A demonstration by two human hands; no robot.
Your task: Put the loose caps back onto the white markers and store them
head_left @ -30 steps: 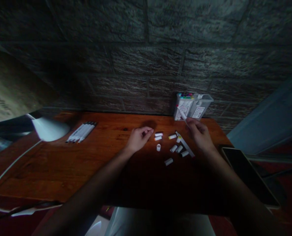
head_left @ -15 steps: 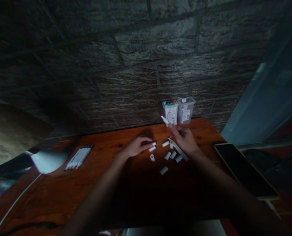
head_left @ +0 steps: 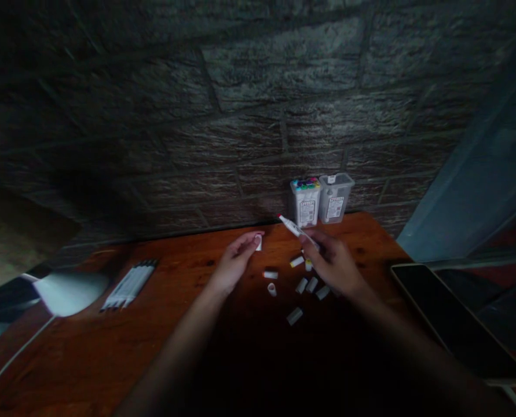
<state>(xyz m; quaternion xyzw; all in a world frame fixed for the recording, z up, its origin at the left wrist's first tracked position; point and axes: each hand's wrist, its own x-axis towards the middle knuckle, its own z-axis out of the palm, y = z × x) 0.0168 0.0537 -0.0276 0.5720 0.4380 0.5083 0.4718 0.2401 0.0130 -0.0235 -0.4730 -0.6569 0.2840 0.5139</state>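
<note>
My left hand (head_left: 231,266) pinches a small white marker cap (head_left: 258,242) between thumb and fingers, a little above the wooden desk. To its right, my right hand (head_left: 338,263) grips a white marker (head_left: 291,226), its red tip pointing up and left toward the cap. Marker and cap are apart. Below the hands lie several loose caps: one with an orange end (head_left: 270,275), a cap standing upright (head_left: 272,289), one with a yellow end (head_left: 297,262) and a lone cap (head_left: 295,315) nearer me. My right hand partly hides the things beneath it.
At the wall stand a clear box full of colour-ended markers (head_left: 305,202) and a second clear box (head_left: 335,198). A row of markers (head_left: 130,285) lies left, beside a white lamp (head_left: 70,292) with its cable. A dark tablet (head_left: 453,318) lies at the right edge.
My left hand has picked a cap up off the desk and lifted it up and to the left. The marker in my right hand has tilted flatter. The view has shifted slightly.
</note>
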